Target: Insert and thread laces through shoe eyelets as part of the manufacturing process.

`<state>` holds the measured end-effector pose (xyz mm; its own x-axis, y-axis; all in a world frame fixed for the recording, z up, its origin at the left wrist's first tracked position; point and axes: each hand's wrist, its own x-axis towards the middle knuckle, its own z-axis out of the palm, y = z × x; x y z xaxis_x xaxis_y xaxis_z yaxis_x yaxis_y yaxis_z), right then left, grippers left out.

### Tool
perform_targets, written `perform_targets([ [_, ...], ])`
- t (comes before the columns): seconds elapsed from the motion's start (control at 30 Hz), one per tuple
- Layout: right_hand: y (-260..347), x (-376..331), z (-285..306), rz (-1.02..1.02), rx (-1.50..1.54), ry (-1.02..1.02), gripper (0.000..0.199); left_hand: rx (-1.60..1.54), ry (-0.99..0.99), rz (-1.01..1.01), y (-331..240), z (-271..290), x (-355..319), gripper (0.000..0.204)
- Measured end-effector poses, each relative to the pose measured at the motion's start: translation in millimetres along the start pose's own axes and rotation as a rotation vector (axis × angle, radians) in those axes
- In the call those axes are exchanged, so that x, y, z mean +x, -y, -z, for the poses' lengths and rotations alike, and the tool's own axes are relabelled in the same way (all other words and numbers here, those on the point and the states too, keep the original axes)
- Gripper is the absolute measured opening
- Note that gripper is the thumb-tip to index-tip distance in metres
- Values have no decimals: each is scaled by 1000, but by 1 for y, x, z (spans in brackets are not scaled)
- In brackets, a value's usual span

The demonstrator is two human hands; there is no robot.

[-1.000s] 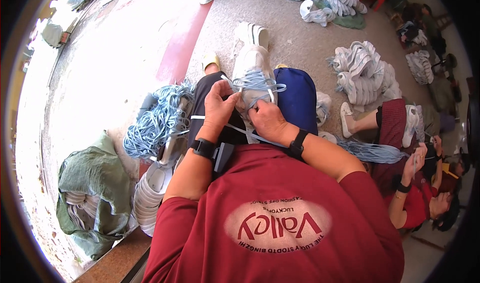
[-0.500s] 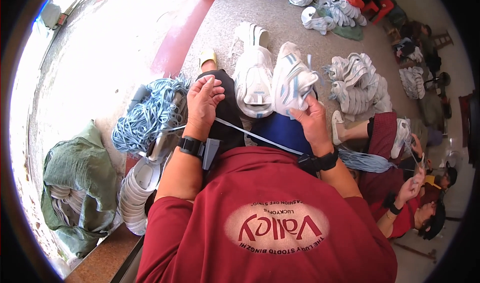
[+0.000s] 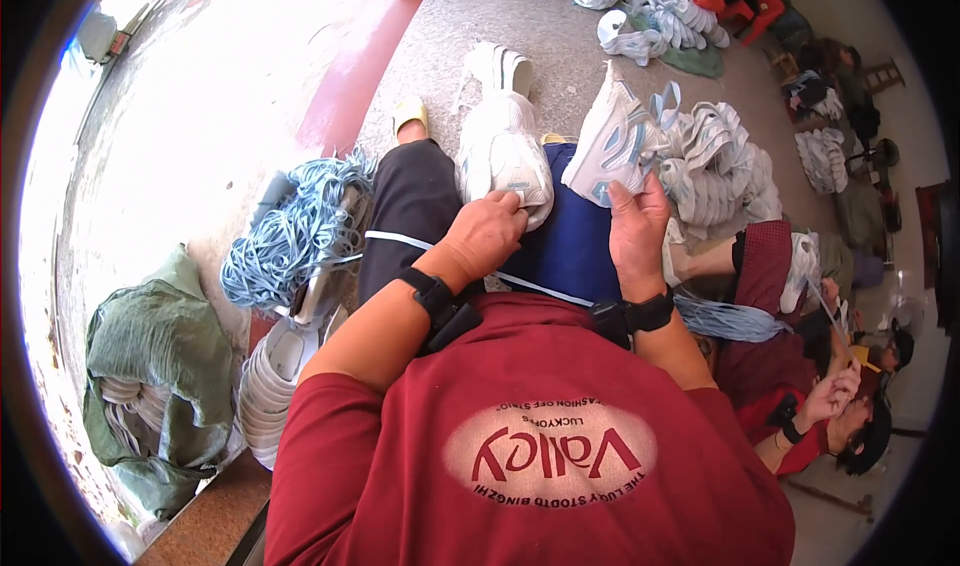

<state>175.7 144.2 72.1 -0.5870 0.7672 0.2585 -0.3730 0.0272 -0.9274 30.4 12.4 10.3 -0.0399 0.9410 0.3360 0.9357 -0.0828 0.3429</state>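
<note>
Speckled concrete floor, seated person lacing white sneakers.

Left hand [image 3: 487, 234] grips a white sneaker [image 3: 503, 152] on the lap; right hand [image 3: 638, 228] clasps a second sneaker [image 3: 612, 134], tilted, sole up. Beside the left knee, pale blue laces [image 3: 295, 234]; a green sack [image 3: 160, 356] nearer; farther off, shoe heaps [image 3: 722, 166].

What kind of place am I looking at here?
Probably a shoe workshop floor: heaps of white sneakers, a pile of light blue laces, and stacked white soles beside people sitting at work.

Overexposed left glare, fisheye-bent edges
</note>
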Motion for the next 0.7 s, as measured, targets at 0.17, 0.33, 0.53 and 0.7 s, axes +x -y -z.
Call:
perform_targets([
  [0.17,3,-2,17,-22,166,-83,30,123,94,27,7,-10,-1,17],
  [0.33,17,7,48,17,298,-182,33,-393,-447,381,16,43,-18,23],
  [0.53,19,19,22,20,290,-51,34,-1251,-540,553,52,99,-58,28],
  [0.7,17,31,-9,83,-78,126,32,-1388,-560,389,68,130,-101,35],
])
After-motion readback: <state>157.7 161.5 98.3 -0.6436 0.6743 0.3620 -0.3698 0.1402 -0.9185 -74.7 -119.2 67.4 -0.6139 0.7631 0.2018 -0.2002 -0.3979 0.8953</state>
